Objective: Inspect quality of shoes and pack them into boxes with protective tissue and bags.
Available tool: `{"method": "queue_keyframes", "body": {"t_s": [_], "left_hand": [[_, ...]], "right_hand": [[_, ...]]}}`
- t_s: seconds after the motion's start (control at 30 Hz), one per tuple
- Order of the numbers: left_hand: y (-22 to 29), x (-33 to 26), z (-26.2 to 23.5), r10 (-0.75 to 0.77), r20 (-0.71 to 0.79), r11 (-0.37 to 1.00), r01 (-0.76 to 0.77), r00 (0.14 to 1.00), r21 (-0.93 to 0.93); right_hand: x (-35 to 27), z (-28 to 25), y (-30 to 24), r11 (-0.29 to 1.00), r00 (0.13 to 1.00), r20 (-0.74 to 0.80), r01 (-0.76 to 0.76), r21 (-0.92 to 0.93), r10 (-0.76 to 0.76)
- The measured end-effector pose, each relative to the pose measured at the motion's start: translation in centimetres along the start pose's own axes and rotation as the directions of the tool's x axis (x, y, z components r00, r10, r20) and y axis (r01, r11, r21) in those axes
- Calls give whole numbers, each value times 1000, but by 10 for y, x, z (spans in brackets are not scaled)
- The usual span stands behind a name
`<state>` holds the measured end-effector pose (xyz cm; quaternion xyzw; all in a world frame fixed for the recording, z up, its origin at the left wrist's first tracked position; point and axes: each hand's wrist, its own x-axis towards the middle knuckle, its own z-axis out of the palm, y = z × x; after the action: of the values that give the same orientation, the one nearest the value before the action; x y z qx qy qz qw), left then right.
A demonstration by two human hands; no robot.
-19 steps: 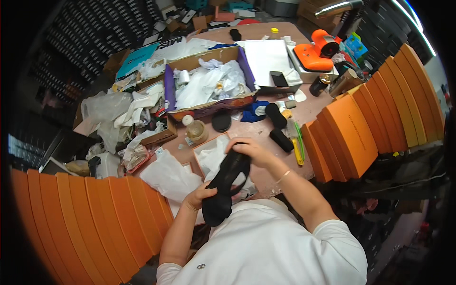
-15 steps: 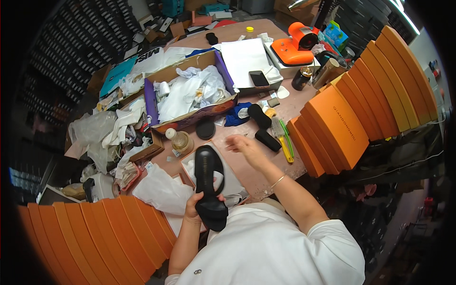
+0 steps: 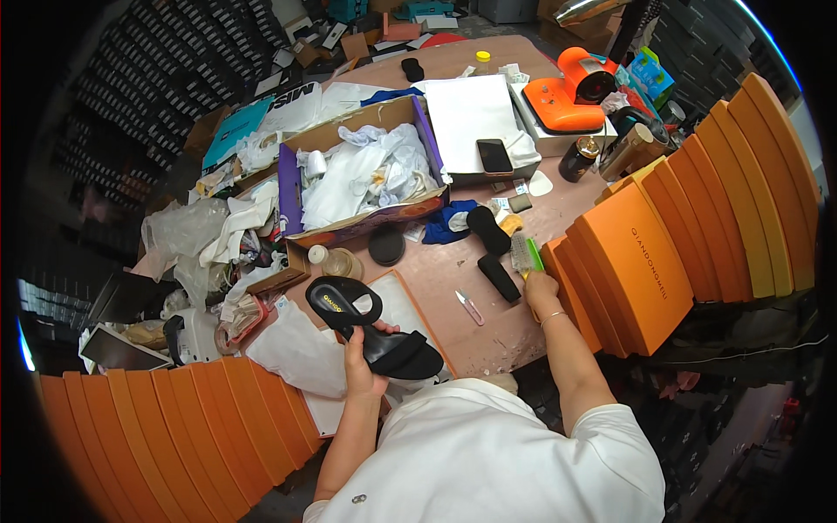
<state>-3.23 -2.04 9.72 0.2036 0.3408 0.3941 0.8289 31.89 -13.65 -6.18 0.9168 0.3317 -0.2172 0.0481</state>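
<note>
A black open-toed slide sandal [image 3: 401, 356] lies tilted in my left hand [image 3: 363, 359], whose fingers and thumb close around its middle. The insole faces up, and gold marks show on it. My right hand [image 3: 542, 289] reaches to the right side of the table and is closed around the handle of a brush [image 3: 524, 253]. The brush's pale bristles stick out beyond the fingers, with a bright green part beside them; most of the handle is hidden. Between the hands lie pink-handled thread snips [image 3: 471, 307]. A black oblong block [image 3: 499, 278] rests just left of the brush.
Orange shoeboxes [image 3: 629, 266] are stacked close by my right hand, and more orange boxes [image 3: 187, 431] stand at the lower left. A purple-edged carton [image 3: 289, 187] holds crumpled paper. Nearby are a glass bottle [image 3: 338, 263], a phone [image 3: 494, 157] and an orange machine [image 3: 562, 103].
My right hand has moved right and down from above the table onto the brush. The sandal has turned in my left hand from nearly upright to slanted, its insole now showing more.
</note>
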Motion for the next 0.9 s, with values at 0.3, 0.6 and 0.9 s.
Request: {"method": "queue_keyframes", "body": {"t_s": [0.3,0.6,0.9], "left_hand": [[21,-3,-8,302,-137,953,-303,943,16],[32,9,2,296,-63,955,-296,953,10],[93,-12,19,509,133,858,-513,850,-2]], "right_hand": [[-54,-27,4,828,973,-222,70,557,67],[-149,-117,-52,568,730,-638,641,517,-244],[-170,-156,-88,552,432,-368,759,-345,-823]]}}
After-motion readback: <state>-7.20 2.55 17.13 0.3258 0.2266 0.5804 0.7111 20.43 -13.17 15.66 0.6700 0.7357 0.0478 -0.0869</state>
